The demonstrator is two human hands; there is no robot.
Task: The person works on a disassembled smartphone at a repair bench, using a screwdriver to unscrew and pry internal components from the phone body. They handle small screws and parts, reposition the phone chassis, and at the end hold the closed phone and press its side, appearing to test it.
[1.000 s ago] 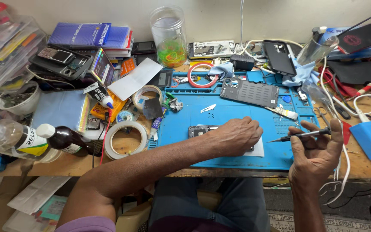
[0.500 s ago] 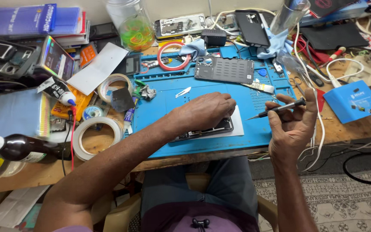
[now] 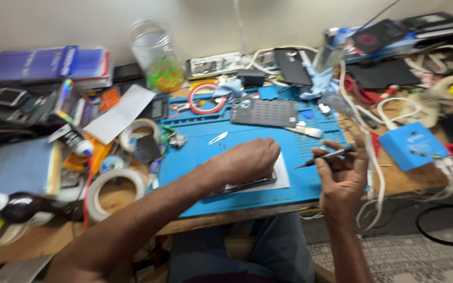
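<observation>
My right hand [image 3: 343,175] has its fingers [image 3: 362,157] pinched narrow round a slim dark precision screwdriver [image 3: 325,155], held just above the bench edge. Its long axis runs approx. left-right, handle at the fingers, tip [image 3: 295,167] aimed left and slightly down. The tip is near, not touching, the white sheet [image 3: 283,178] w/ the opened phone [image 3: 247,184] on it; phone lies left of the tip, so right hand is the one w/ the tool and left hand [image 3: 247,160] is the one on the phone. Left fingers are curled down, pressing the phone flat; I can't tell if they grip its edge, as the hand hides most of it. What shows of the phone is a thin dark slab w/ a pale rim, long axis approx. left-right along the near part of the blue work mat [image 3: 200,157].

Further out: a grey perforated tray [image 3: 265,112] at the mat's far side, small white pick [image 3: 218,138] beside it, tape roll [image 3: 112,191] on the bench [image 3: 394,181] to the left, blue box [image 3: 411,147] to the right.
</observation>
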